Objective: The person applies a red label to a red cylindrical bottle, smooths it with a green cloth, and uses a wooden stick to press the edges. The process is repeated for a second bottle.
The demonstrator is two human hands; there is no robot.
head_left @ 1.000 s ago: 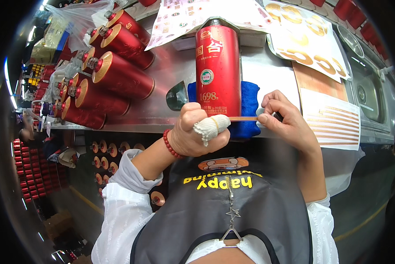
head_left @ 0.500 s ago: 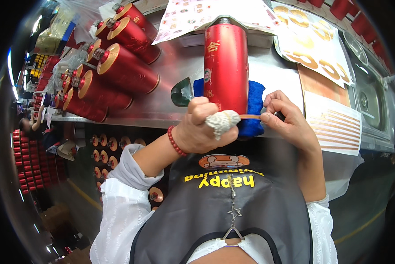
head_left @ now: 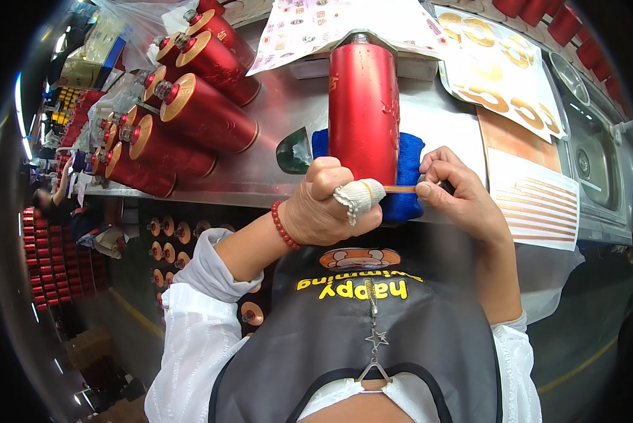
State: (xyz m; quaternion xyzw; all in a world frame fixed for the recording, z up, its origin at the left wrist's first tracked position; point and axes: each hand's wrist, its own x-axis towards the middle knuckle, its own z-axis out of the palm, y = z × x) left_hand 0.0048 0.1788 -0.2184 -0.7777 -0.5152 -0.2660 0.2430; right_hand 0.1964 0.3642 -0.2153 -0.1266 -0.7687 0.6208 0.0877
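Observation:
A glossy red bottle (head_left: 362, 106) lies on its side over a folded blue cloth (head_left: 409, 158), its near end toward me. My left hand (head_left: 323, 194) is closed at that near end, with a white knitted finger cover (head_left: 359, 197) on one digit, pressed against the bottle's rim. A thin gold strip (head_left: 401, 189) runs from there to my right hand (head_left: 464, 197), whose thumb and finger pinch its end. Something small and dark (head_left: 446, 186) shows behind the right thumb; I cannot make out what it is. A dark green curved piece (head_left: 294, 151) lies left of the bottle.
Several red bottles with gold shoulders (head_left: 207, 113) lie at the left of the metal table (head_left: 281, 92). A sheet of gold strips (head_left: 535, 204) and one of gold curved stickers (head_left: 500, 63) are at the right, beside a sink (head_left: 591, 166). A printed sheet (head_left: 345, 21) lies behind.
The red bottle has turned about its long axis: the gold lettering has rolled left, mostly out of sight. Both hands stay nearly in place on the bottle and the gold strip.

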